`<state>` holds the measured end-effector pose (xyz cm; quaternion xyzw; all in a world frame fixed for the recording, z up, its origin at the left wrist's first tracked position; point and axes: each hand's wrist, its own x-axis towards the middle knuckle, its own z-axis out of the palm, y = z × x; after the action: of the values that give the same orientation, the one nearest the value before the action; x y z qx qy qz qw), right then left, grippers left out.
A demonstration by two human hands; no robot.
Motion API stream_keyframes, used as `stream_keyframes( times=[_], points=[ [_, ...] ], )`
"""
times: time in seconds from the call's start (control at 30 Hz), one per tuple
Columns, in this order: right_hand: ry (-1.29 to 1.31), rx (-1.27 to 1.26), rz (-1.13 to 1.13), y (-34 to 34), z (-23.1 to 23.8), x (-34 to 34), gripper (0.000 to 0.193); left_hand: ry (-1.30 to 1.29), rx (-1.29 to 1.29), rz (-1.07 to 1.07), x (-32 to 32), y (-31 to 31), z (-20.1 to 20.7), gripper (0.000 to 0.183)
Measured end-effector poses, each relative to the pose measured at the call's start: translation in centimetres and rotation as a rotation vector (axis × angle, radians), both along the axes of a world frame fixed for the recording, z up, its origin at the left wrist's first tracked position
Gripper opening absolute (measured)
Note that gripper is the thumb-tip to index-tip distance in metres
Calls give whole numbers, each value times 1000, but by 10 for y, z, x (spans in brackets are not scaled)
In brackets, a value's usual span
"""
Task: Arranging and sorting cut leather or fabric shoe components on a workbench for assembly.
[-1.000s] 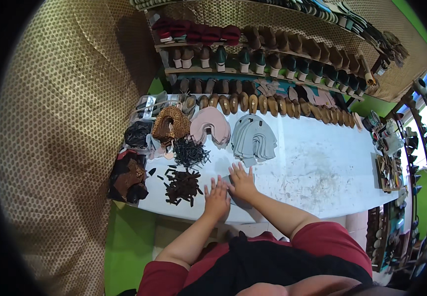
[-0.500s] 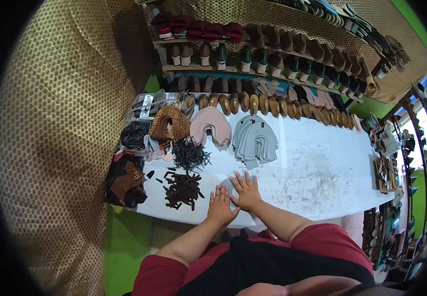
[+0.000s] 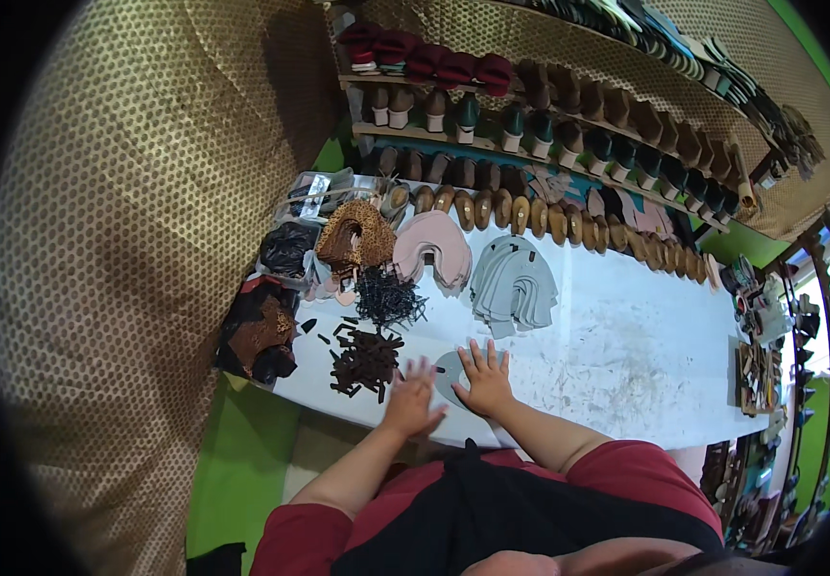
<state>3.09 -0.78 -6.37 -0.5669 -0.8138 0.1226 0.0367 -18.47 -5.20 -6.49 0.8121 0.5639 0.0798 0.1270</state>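
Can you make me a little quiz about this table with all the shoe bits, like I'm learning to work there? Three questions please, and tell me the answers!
1. Pick one: what colour is the stack between the leopard-print pieces and the grey stack?
A) green
B) pink
C) yellow

2. True or false: the right hand lies on a flat grey piece.

3. Fill in the gap: the pile nearest the left hand is made of short dark ____.

Key:
1. B, the pink stack.
2. True.
3. Strips: it is the pile of dark strips.
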Motion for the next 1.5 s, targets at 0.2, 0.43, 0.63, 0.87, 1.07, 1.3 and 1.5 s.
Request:
stream_keyframes(
  times=[0.2,0.43,0.63,0.87,1.07,1.3,1.5],
  points=[
    [-43,-24,11,0,2,0,81,-107,165,743,-122,12,22,86],
    [-72,-33,37,1,-3,-2,82,-172,274,687,-177,9,-19,73],
    [25,0,20,3,-9,-10,76,-170,283,695,-177,10,-25,72],
    [243,208,206,2,-4,-95,43,-185,299,724,-177,13,-30,61],
    [245,30,-21,9,-1,-131,29,-179,306,726,-176,13,-30,58],
    [353,48,-90,11,-14,-137,18,-171,298,730,-177,13,-30,56],
    [417,-79,-231,15,-19,-140,10,-153,282,739,-176,15,-27,57]
  ],
)
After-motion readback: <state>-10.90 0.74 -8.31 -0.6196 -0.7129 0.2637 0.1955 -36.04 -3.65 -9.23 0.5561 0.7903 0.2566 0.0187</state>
